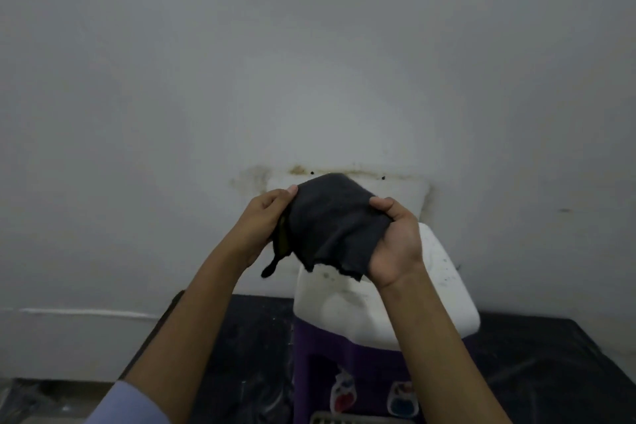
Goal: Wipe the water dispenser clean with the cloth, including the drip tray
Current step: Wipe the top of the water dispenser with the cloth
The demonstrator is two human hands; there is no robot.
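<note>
A dark grey cloth (334,220) is stretched between both hands, held up in the air above the water dispenser. My left hand (265,217) pinches its left edge, and my right hand (395,244) grips its right side with curled fingers. The water dispenser (347,306) stands below, with a dirty white top and a purple front (320,365). Two taps, one red (342,396) and one blue (402,399), show low on the front. A strip of the grey drip tray grille (347,418) peeks in at the bottom edge.
A plain white wall (309,62) fills the background, stained (296,170) just behind the dispenser. Black plastic sheeting (550,372) covers the floor on both sides of the dispenser. A pale skirting strip (86,311) runs along the lower left.
</note>
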